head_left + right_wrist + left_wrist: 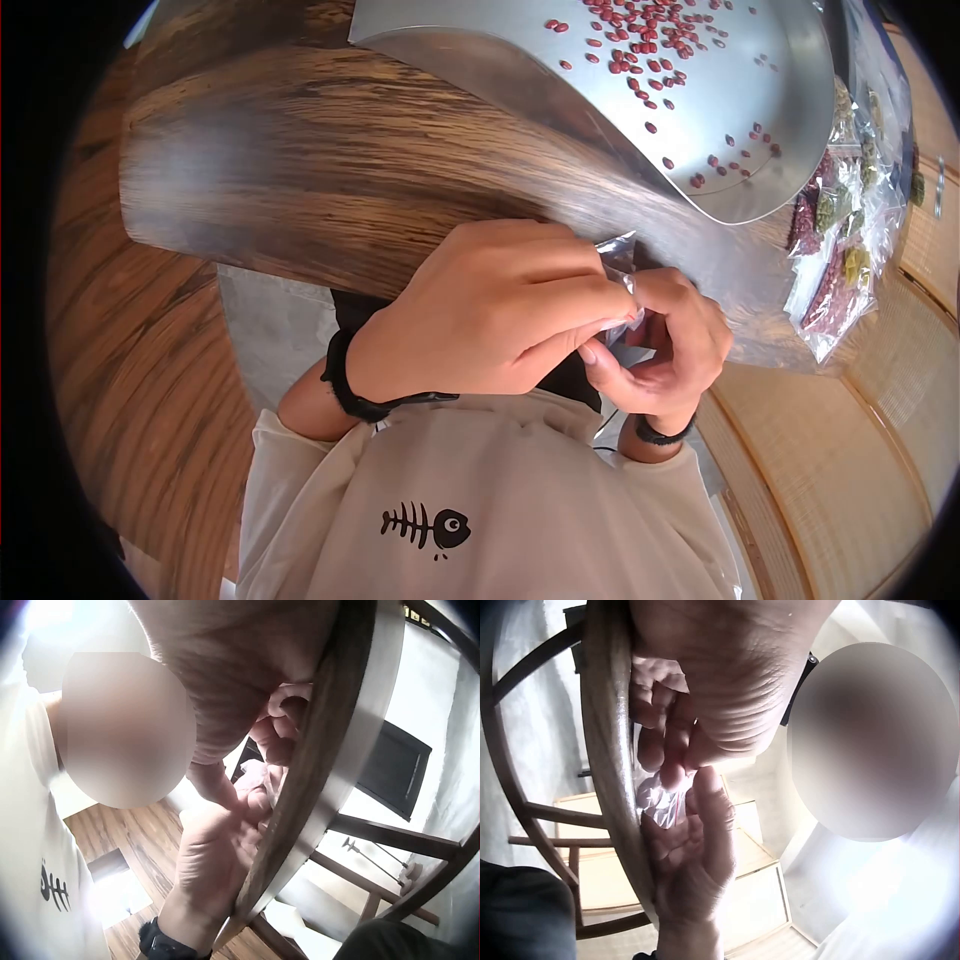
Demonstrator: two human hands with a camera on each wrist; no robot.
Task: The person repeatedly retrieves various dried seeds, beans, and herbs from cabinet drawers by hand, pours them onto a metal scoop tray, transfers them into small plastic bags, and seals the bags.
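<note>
Between both hands, just off the table's near edge, is a small clear plastic bag (620, 255), crinkled and mostly covered by fingers. My left hand (500, 305) pinches it between thumb and forefinger, back of the hand upward. From the other side, my right hand (685, 340) grips it with curled fingers, its thumb close to the left fingertips. In the left wrist view the bag (664, 802) shows below the left fingertips, above the right palm. The right wrist view shows a shiny piece of the bag (259, 776) among the fingers. What it contains is hidden.
A metal scoop-shaped tray (590, 75) with many loose red beans (650, 45) lies at the far side of the dark wooden table (300, 150). On its right are several clear bags (835, 230) of red and green beans. A woven-panel cabinet (830, 450) stands at right.
</note>
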